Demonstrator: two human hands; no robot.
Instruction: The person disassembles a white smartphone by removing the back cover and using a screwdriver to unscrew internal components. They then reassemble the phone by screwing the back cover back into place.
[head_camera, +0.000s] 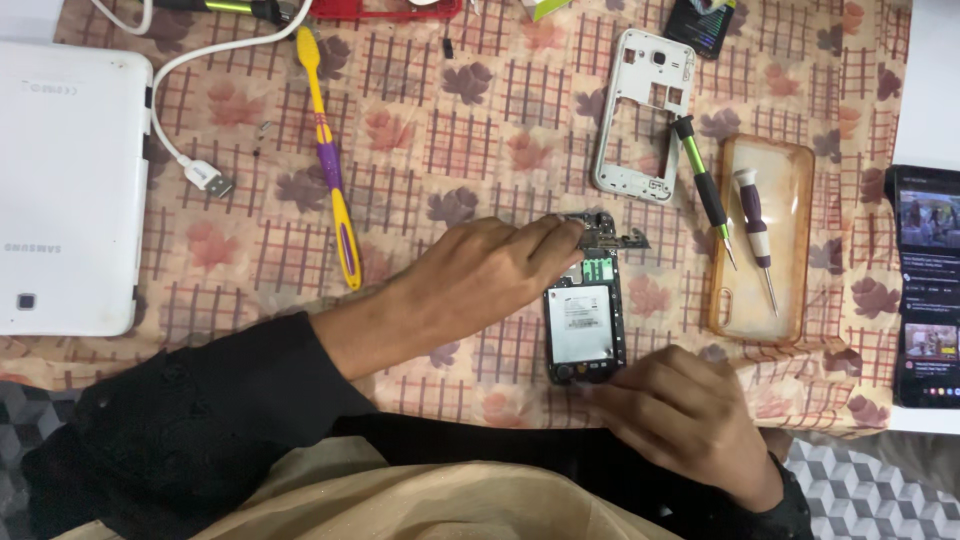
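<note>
So the opened phone (582, 325) lies on the patterned cloth (430, 130), long axis running away from the person. Left hand (480, 275) comes in from the left, fingertips pinched on the circuit board (600, 232) at the phone's far end. Right hand (680, 405) sits at the near end, fingers curled against the bottom edge. Two screwdrivers (740, 215) lie just to the right.

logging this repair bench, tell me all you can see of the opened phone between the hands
The opened phone lies flat on the patterned cloth, its back cover off. A dark frame surrounds a pale metal plate with a label, and a green part sits above it. The left hand pinches a dark circuit board at the phone's top end; the right hand touches its bottom edge.
</note>
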